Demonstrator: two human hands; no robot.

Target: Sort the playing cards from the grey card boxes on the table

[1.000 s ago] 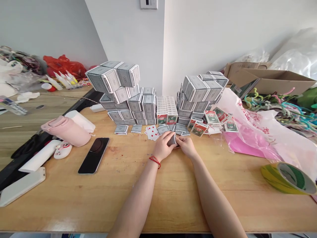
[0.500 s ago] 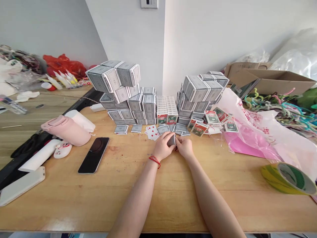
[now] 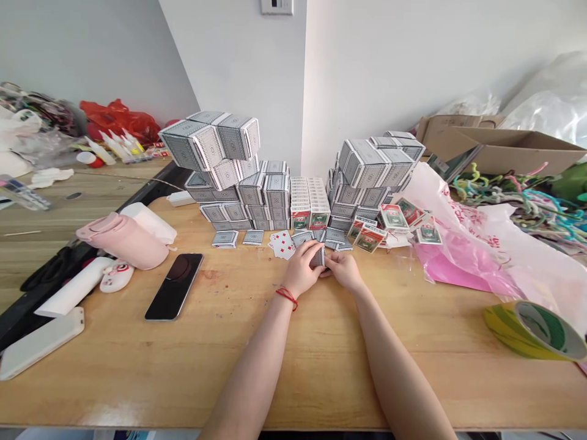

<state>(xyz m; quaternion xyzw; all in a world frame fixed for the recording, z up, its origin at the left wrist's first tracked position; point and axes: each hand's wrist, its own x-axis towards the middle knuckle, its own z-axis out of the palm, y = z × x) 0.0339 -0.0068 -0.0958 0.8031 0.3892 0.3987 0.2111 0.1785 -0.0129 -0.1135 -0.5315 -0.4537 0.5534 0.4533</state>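
Near the middle of the table, my left hand [image 3: 303, 267] is wrapped over a small grey-backed piece of playing cards [image 3: 318, 256], a red string round its wrist. From the other side the fingers of my right hand [image 3: 342, 269] pinch the lower right edge of that piece. Just beyond lie loose grey-backed cards [image 3: 338, 237] and a face-up diamond card [image 3: 282, 246]. Blocks folded from cards are stacked in a left pile [image 3: 229, 165] and a right pile [image 3: 367, 174]. Between them stand two rows of boxed card decks [image 3: 309, 205].
To the left are a phone [image 3: 174, 287], a pink bottle [image 3: 126, 241] and a white power bank [image 3: 43, 345]. On the right lie loose card boxes [image 3: 369, 238], crumpled plastic [image 3: 481, 244], a tape roll [image 3: 534, 330] and an open cardboard box [image 3: 518, 146].
My right hand has shifted slightly to the right and its forearm has swung outward a little. My left hand stays on the card piece, almost unmoved.
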